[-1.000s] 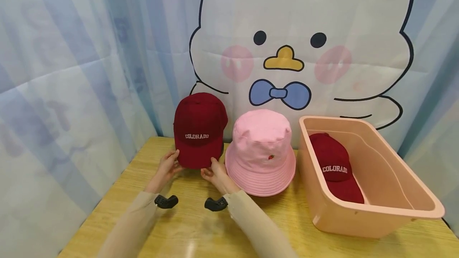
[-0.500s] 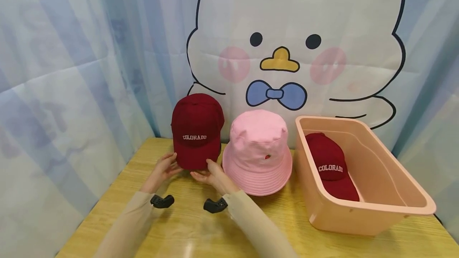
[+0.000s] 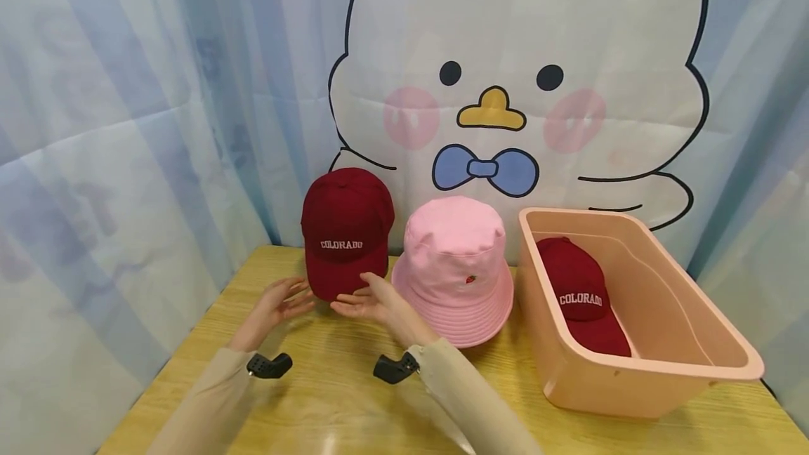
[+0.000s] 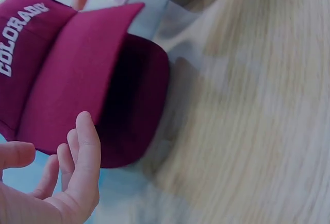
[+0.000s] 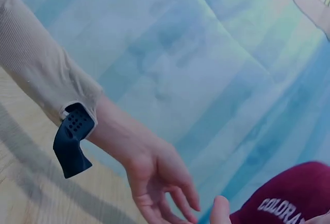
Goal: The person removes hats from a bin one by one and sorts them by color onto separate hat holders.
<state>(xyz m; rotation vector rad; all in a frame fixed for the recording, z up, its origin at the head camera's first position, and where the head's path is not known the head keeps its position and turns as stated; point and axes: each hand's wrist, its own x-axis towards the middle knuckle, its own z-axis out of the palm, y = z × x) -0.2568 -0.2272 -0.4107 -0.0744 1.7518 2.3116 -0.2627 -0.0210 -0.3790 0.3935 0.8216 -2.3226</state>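
Dark red cap (image 3: 346, 230): stands upright at the back of the desk (image 3: 316, 392) against the curtain, brim down toward the viewer. White stitched lettering reads "COLORADO". Left hand (image 3: 277, 304) and right hand (image 3: 366, 300) flank the brim, fingers relaxed and spread, holding nothing; right fingertips lie just at the brim edge, contact unclear. Pink bucket hat (image 3: 456, 265) just beside, right.
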